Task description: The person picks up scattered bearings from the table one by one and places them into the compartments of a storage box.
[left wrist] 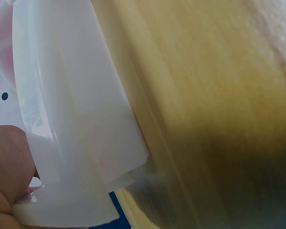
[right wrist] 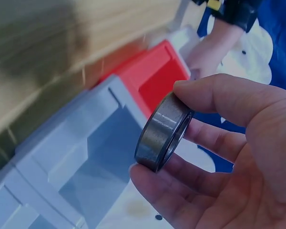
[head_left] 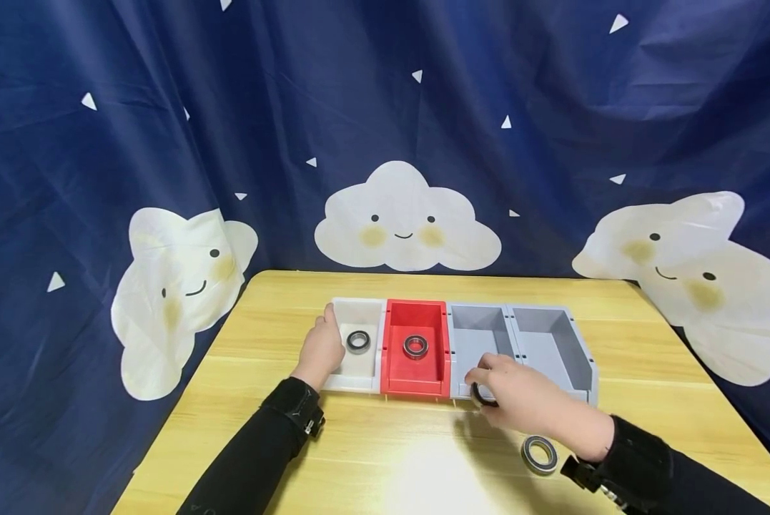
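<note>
My right hand [head_left: 520, 390] pinches a ball bearing [right wrist: 164, 131] between thumb and fingers; its steel outer ring faces the right wrist camera. That bearing is tilted over the front lip of the left grey bin [head_left: 477, 318]. At the far left end of the row, my left hand [head_left: 320, 347] grips the side wall of the white bin [left wrist: 81, 95]; some of its fingers are hidden. One bearing [head_left: 358, 342] lies flat in the white bin, and another bearing [head_left: 415, 347] lies in the red bin [head_left: 417, 312]. A further bearing [head_left: 540, 455] rests on the table below my right hand.
The bins stand side by side, touching, with a second grey bin [head_left: 545, 320] at the right end. They sit on a wood-patterned table [head_left: 282, 300]. Behind its far edge hangs a dark blue curtain [head_left: 359, 93] with cloud prints.
</note>
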The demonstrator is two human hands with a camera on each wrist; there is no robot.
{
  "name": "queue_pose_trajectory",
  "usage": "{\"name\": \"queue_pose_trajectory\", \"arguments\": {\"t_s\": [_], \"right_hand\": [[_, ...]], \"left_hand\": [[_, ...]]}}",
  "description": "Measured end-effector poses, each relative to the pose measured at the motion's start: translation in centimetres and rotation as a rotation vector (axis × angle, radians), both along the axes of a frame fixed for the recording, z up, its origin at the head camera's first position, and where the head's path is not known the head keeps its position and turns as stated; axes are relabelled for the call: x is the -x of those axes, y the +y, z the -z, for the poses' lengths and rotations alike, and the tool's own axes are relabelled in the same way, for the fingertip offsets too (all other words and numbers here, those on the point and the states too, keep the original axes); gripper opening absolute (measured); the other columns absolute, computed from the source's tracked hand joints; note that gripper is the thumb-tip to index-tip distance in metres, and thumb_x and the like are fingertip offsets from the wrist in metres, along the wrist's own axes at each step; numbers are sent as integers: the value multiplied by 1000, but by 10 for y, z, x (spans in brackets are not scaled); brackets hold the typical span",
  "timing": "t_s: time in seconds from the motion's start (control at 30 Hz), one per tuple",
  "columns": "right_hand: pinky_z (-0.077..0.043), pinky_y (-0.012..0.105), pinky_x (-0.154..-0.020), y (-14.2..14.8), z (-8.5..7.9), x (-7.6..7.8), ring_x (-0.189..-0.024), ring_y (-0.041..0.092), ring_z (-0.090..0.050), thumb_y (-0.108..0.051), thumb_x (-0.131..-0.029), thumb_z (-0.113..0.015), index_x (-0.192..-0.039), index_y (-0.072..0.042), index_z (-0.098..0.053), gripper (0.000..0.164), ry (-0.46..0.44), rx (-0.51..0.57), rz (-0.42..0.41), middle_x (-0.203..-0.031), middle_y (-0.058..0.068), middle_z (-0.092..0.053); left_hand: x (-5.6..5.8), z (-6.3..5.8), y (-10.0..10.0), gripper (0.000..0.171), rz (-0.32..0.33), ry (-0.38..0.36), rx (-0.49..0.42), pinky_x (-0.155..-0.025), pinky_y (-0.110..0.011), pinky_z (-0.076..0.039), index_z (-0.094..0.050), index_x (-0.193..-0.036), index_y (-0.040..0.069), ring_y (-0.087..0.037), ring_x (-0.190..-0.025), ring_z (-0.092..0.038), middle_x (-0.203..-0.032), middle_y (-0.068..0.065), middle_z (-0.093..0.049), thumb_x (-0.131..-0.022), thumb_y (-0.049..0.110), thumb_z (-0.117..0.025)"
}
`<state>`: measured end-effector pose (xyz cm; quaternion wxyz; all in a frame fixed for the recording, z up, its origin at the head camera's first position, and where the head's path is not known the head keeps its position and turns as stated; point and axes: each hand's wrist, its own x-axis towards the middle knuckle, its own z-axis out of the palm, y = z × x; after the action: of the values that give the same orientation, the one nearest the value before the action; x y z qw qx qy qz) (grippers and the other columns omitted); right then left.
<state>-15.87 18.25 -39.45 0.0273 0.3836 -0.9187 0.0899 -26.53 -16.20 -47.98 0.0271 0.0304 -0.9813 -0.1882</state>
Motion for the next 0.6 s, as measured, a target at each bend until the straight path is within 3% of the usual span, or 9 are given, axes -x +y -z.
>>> {"name": "queue_pose_trajectory", "arguments": {"t_s": [0.6], "right_hand": [[-50, 30, -67, 13, -1, 49, -73, 13, -53, -11, -80, -78, -98, -9, -71, 19, -28, -18, 38, -86, 2, -59]], "left_hand": [[1, 1, 1, 84, -10, 11, 1, -71, -42, -54, -17, -155, -3, -30, -78, -60, -119, -28, -55, -85, -3, -64]]}}
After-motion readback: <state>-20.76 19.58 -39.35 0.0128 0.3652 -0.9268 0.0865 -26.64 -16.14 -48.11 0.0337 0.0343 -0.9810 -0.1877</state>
